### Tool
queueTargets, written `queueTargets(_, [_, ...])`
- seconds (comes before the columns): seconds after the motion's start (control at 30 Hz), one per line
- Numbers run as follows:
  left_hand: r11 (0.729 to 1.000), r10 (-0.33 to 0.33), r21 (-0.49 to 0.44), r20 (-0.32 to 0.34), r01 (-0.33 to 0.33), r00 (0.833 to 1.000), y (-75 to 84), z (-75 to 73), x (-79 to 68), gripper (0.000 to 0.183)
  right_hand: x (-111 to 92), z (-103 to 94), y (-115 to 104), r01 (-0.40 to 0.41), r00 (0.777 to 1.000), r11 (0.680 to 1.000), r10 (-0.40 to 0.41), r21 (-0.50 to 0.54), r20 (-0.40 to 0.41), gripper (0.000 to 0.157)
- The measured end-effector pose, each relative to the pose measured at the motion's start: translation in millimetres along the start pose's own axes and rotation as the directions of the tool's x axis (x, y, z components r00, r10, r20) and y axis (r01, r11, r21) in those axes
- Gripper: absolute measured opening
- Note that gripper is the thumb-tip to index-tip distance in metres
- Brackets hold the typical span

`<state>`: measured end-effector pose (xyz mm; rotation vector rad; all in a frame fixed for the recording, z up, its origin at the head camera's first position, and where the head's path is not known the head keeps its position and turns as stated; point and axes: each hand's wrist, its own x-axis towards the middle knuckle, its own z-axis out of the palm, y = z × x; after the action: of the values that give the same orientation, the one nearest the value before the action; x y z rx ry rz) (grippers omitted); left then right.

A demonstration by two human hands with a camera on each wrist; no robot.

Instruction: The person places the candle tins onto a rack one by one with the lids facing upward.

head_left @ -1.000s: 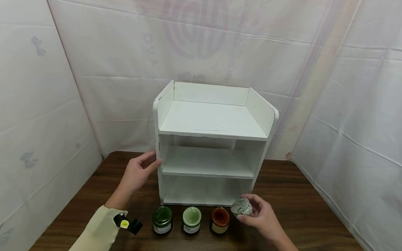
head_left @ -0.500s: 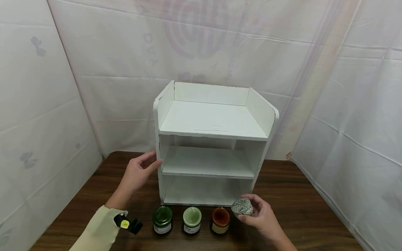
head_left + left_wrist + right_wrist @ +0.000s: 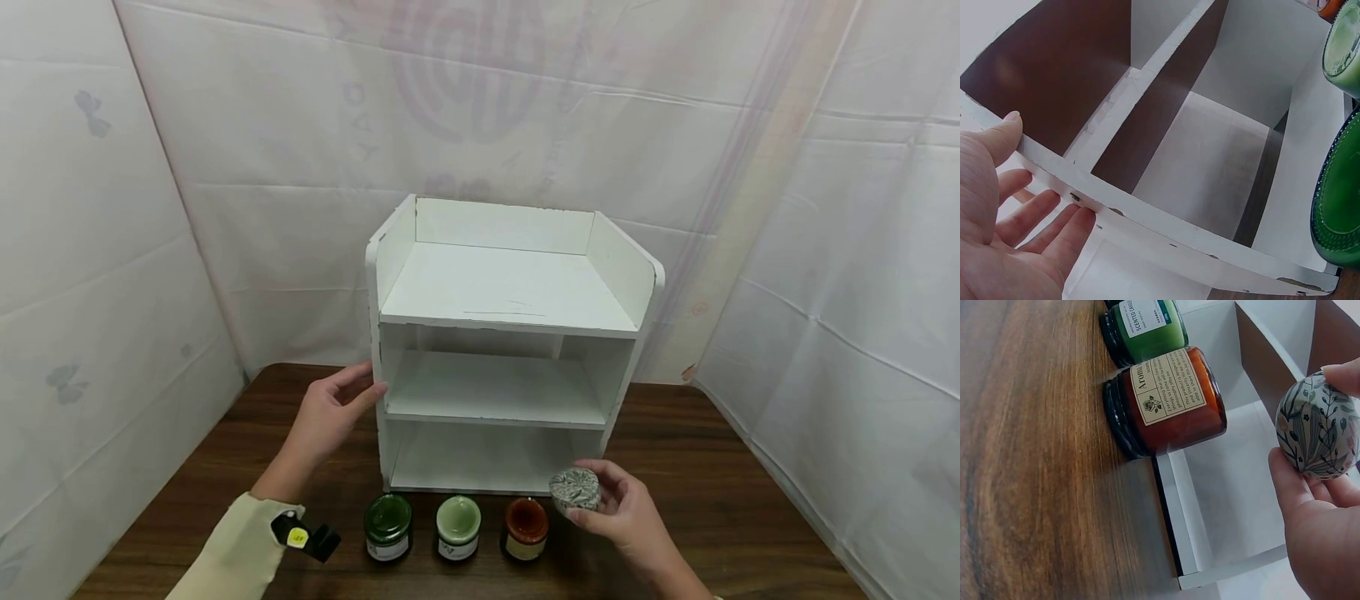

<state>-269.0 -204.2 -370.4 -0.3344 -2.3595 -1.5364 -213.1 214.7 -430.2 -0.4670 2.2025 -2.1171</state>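
My right hand [image 3: 628,517] grips a small round tin [image 3: 574,488] with a leaf pattern, just right of the amber jar. In the right wrist view, thumb and fingers hold opposite sides of this tin [image 3: 1316,425], its patterned face showing. My left hand [image 3: 330,415] is at the left side of a white shelf unit [image 3: 502,419]. Its thumb rests on the front edge and the straight fingers touch the outer side, as the left wrist view shows. Before the shelf stand a dark green jar [image 3: 387,527], a light green jar [image 3: 458,527] and an amber jar [image 3: 527,528].
The brown wooden table [image 3: 712,492] carries the shelf and jars. Labels on the jars face forward; a green one [image 3: 1147,325] reads scented candle. A white patterned curtain [image 3: 300,167] hangs behind and on both sides. The shelf has an open top and two lower compartments.
My right hand has shifted slightly away from me and left with the tin, whose top shows a little more. The left hand, shelf and jars stay put.
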Motion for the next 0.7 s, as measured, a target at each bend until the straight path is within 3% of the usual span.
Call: queueTargets(0.7, [1.0,-0.016,-0.003,0.004,0.016,1.0,1.4,-0.1,0.2,0.057,3.5,1.1,2.6,0.064,0.998,0.998,-0.064,0.0,-0.014,0.065])
